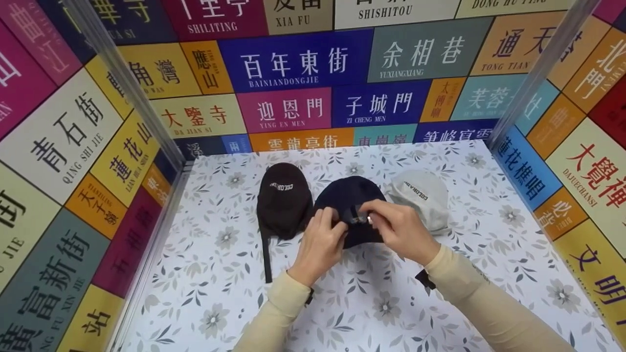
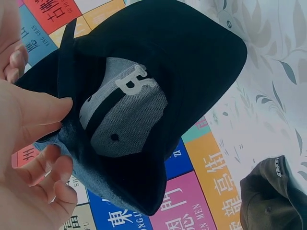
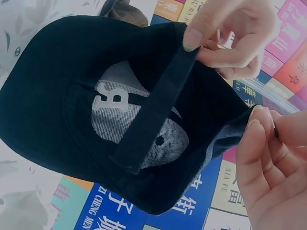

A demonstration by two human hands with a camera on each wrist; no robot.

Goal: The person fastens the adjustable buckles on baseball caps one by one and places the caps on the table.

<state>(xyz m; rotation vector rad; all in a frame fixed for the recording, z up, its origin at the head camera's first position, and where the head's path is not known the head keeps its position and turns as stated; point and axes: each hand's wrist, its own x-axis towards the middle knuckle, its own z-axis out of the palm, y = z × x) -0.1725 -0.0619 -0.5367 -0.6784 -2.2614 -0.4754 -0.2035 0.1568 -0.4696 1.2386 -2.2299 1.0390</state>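
A dark navy cap (image 1: 349, 195) is between both hands, its open underside showing a pale mesh lining (image 3: 144, 120) with a white letter patch. My left hand (image 1: 320, 244) pinches one side of the cap's back edge where a loose strap (image 3: 158, 105) starts; the strap's free end dangles across the opening. At the opposite side of the back edge, my right hand (image 1: 403, 227) pinches the fabric between thumb and fingers. A small shiny bit shows near the right fingertips in the head view, too small to make out.
To the left lies a dark brown cap (image 1: 283, 200) with its strap trailing toward the front. A light grey cap (image 1: 420, 195) lies on the right. The table (image 1: 215, 274) has a floral cover, and printed panels (image 1: 303, 58) wall it in at the back and sides.
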